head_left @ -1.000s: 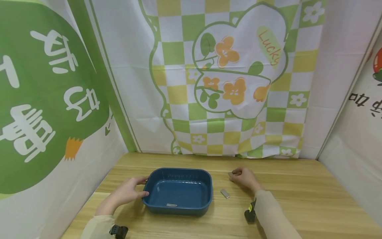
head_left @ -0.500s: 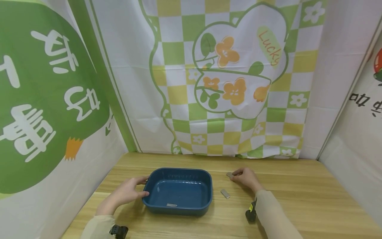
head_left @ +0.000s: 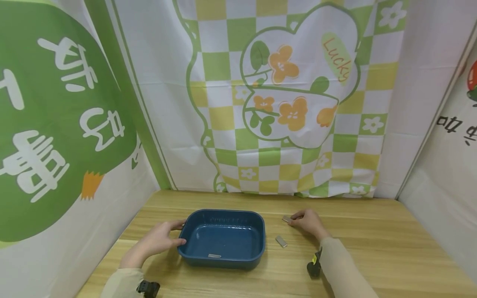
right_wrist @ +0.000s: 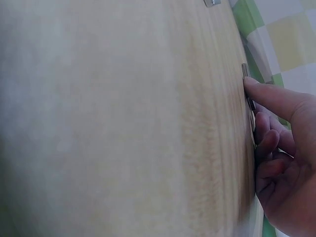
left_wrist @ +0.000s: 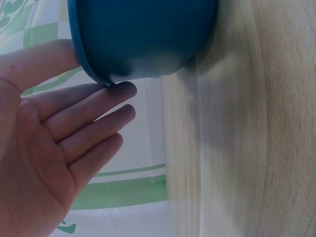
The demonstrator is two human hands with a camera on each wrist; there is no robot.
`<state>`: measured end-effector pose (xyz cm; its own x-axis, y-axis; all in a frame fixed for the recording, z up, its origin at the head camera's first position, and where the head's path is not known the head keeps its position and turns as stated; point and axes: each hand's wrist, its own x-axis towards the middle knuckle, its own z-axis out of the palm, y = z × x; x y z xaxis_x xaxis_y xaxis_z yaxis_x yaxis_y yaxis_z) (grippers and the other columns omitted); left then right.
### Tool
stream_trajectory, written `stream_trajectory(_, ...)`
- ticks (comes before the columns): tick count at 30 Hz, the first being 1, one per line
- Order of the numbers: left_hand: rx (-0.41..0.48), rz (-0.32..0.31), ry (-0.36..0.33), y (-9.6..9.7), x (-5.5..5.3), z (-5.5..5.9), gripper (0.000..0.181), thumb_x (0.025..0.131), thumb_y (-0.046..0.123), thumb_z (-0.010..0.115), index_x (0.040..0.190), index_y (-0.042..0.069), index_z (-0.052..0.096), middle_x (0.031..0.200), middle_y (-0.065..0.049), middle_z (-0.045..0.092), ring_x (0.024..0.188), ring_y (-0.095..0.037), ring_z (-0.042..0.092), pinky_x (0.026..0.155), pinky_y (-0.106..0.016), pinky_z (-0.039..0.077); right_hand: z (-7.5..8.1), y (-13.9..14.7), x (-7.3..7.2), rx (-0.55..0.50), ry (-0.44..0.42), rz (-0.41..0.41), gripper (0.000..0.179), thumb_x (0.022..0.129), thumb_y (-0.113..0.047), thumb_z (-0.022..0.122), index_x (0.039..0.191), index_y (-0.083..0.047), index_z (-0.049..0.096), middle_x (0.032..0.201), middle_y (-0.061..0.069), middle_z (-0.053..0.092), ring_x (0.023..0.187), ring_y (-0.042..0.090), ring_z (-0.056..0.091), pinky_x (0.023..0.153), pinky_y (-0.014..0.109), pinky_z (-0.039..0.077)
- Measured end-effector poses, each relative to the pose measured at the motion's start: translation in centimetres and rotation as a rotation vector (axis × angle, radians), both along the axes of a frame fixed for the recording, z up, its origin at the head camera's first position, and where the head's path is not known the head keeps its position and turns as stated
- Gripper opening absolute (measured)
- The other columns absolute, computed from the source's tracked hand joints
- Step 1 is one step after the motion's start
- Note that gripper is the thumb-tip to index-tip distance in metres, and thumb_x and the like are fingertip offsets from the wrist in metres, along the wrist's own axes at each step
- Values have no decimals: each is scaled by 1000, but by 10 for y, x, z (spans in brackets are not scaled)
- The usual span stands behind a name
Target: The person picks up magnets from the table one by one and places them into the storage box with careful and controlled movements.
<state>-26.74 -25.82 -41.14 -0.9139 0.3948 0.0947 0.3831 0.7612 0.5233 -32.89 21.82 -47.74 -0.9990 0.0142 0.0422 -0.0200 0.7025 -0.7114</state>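
In the head view, my left hand point(head_left: 158, 239) holds the left end of a deep blue rectangular tub point(head_left: 223, 263), thumb over the rim. The left wrist view shows the fingers point(left_wrist: 94, 111) fairly straight, some touching the tub point(left_wrist: 143, 39). My right hand point(head_left: 307, 222) pinches a small flat silver-grey metal piece point(head_left: 286, 218) at the table surface. In the right wrist view, the thumb lies on that piece point(right_wrist: 245, 70), seen nearly edge-on; its exact kind is unclear. A similar piece point(head_left: 281, 241) lies between tub and right hand. Another silver piece point(head_left: 214, 255) lies inside the tub.
The wood-grain table point(head_left: 365, 248) extends to both sides and in front of the tub. Behind it hangs a green-and-yellow checked cloth point(head_left: 268, 161). Printed cloth walls stand at left and right. Black cameras point(head_left: 314, 269) are strapped to both wrists.
The piece in my right fingers has turned slightly and now shows a little more beyond the fingertips. The left hand, the tub and the other pieces stay put.
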Motion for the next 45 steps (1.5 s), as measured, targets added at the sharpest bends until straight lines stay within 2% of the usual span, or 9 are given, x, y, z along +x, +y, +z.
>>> stream_trajectory(17, -3, 14, -1, 0, -1, -1, 62, 80, 24, 75, 132, -1, 53, 121, -17, 64, 118, -39, 55, 98, -57, 41, -1, 1, 0, 3, -2, -8, 27, 77, -28, 79, 95, -8, 75, 94, 5, 70, 80, 17, 59, 71, 34, 49)
stream_trajectory(23, -6, 2, 4, -1, 0, 0, 62, 80, 24, 75, 132, -2, 53, 121, -19, 64, 118, -40, 55, 98, -58, 41, -1, 0, -1, -12, 12, -10, 26, 75, -25, 80, 93, -7, 75, 91, 5, 71, 77, 16, 59, 68, 31, 48)
stream_trajectory(34, -9, -3, 7, -1, 0, 0, 62, 79, 25, 76, 131, -2, 54, 120, -19, 65, 117, -40, 56, 97, -57, 42, 0, 2, -1, -2, 11, -2, 31, 76, -28, 79, 95, -5, 74, 98, 9, 70, 88, 22, 62, 81, 43, 51)
stream_trajectory(45, -17, 5, 17, 0, 0, 0, 63, 79, 25, 76, 131, -2, 54, 120, -18, 65, 117, -40, 56, 98, -59, 40, 0, 3, 1, -11, 5, -5, 30, 78, -28, 78, 95, -4, 74, 102, 11, 69, 89, 23, 62, 80, 41, 51)
